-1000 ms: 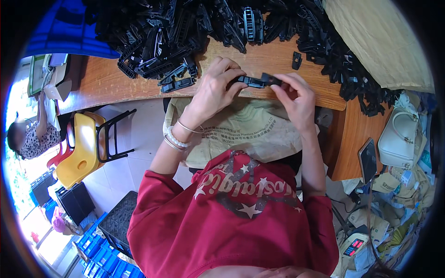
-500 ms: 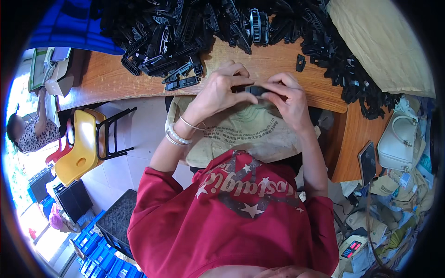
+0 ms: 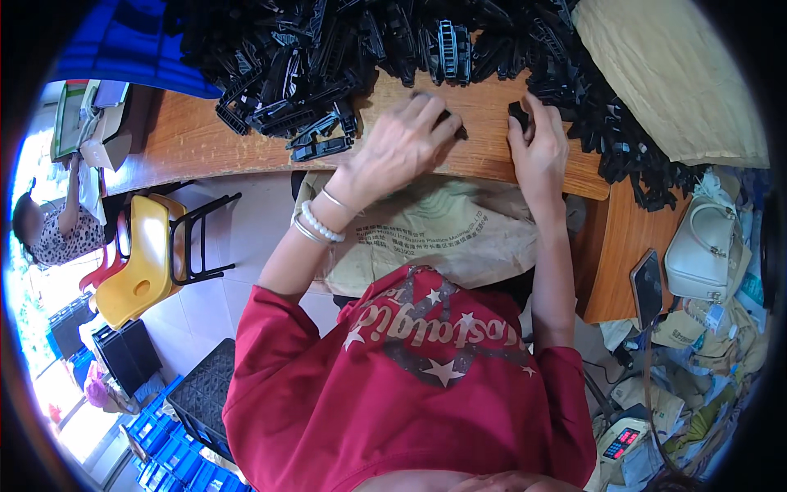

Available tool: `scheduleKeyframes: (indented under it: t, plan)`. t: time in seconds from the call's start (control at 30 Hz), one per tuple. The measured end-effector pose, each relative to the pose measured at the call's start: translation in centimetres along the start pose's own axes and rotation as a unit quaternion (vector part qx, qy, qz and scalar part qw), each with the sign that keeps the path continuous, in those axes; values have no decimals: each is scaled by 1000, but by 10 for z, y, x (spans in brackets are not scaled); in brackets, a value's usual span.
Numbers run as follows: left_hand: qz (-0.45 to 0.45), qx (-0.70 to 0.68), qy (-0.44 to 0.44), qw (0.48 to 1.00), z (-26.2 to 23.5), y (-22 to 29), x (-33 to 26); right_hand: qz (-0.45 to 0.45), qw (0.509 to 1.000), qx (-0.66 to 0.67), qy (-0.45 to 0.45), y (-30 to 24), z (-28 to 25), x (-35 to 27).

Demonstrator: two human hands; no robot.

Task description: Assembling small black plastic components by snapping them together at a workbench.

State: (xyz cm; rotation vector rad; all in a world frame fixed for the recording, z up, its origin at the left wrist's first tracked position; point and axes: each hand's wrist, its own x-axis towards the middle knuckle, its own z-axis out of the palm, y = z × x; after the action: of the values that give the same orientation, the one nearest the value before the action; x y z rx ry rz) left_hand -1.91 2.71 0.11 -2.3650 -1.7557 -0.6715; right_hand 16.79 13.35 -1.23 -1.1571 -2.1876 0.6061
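Note:
My left hand [image 3: 403, 135] hangs over the wooden table [image 3: 197, 141], its fingers curled round a black plastic part. Only a bit of that part shows past the fingertips; its shape is hidden and somewhat blurred. To the right, my right hand [image 3: 541, 149] pinches a small black plastic piece [image 3: 517, 113] between thumb and fingers at the tabletop. Ahead of both hands, a big heap of black plastic parts [image 3: 303, 74] covers the far side, some with ladder-like slots. One slotted part [image 3: 448, 51] stands out at the heap's near edge.
A printed tan sack [image 3: 410, 246] lies across my lap below the table edge. At the right are a pale sack [image 3: 672, 82], a phone [image 3: 648, 287] and a white handbag [image 3: 701, 258]. A yellow chair [image 3: 147, 262], blue crates [image 3: 180, 451] and another person [image 3: 70, 221] are at the left.
My hands have moved apart from where they met over the table edge. The right one has gone forward and taken hold of the small piece lying there; the left keeps a black part.

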Motion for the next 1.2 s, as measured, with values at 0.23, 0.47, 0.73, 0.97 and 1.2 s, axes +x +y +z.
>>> scheduleKeyframes:
  t: [0.23,0.47,0.73,0.97,1.2]
  plan:
    - [-73,-83,9,994,3,18,-12,223,710,659,-109,20,-4,-6]
    - [-107,-237,62,964,8,14,-17,231,807,518,-166,5,-17,-4]
    - [-162,-209,38,964,8,8,-20,24,950,255,-180,-1,-9,-9]
    - [-168,-262,59,949,12,5,-20,-79,957,220,-169,11,-8,2]
    - [-137,-274,80,949,18,7,-17,-130,954,215,-166,0,1,-4]
